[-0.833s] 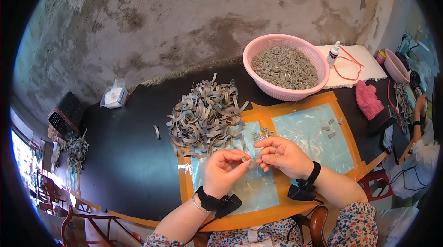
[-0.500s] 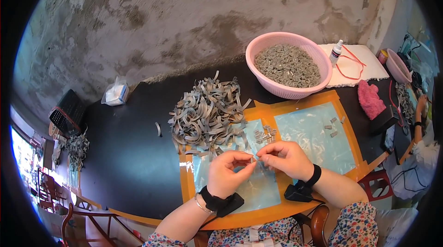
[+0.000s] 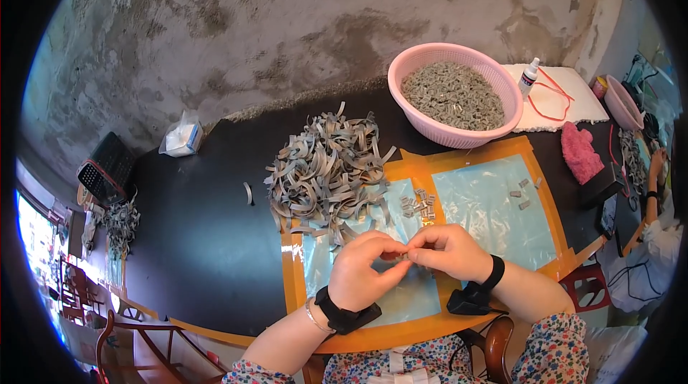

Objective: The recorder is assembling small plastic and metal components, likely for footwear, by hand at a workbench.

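1. Two bare hands meet fingertip to fingertip: the left hand (image 3: 362, 269) and the right hand (image 3: 455, 253). A moment ago a small gap parted them; now it has gone, so both appear to be working at one spot.
2. The left thumb and forefinger are pinched nearly together on a small grey piece (image 3: 403, 257), mostly hidden between the fingertips. The right thumb and forefinger are drawn in close at the same spot; I cannot tell whether they also have hold of it.
3. The piece sits above a blue sheet (image 3: 408, 298), which lies on the table just below the grip.
4. Just beyond the grip is a little heap of grey bits (image 3: 419, 206). A few stray bits (image 3: 524, 205) lie off to its right, on a second blue sheet (image 3: 473, 190).
5. Beyond the grip and to its left, a large tangle of curled grey strips (image 3: 326, 169) is piled loose, in no container.
6. Farther beyond, slightly right, a pink basin (image 3: 430, 128) holds a broad mass of small grey-green bits.
7. Well to the right stands a smaller pink tub (image 3: 622, 104); its contents are unclear.
8. Far left of the grip, a clear bag (image 3: 183, 136) holds something white and blue.
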### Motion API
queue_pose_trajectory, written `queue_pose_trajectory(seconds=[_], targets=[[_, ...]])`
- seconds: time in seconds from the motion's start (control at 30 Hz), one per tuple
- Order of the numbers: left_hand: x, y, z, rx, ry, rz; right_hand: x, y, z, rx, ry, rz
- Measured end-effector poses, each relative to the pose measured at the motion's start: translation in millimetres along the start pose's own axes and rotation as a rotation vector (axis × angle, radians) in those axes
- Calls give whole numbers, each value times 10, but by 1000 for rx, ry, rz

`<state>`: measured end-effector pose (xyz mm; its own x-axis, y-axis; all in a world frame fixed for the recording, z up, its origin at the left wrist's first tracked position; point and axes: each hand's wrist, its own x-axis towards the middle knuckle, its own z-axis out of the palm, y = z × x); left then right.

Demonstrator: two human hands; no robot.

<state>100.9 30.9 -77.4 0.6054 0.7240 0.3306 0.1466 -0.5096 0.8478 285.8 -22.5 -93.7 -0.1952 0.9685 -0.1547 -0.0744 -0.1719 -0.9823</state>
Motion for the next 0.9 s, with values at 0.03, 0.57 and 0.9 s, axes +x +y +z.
queue_pose_trajectory(seconds=[0.03, 0.57, 0.9], targets=[[-3, -3, -21, 0, -21, 6, 6, -29, -10, 53, -39, 56], [-56, -286, 49, -493, -3, -35, -9, -88, -72, 466, -102, -32], [-78, -309, 110, -707, 10, -54, -7, -23, -75, 591, -150, 54]])
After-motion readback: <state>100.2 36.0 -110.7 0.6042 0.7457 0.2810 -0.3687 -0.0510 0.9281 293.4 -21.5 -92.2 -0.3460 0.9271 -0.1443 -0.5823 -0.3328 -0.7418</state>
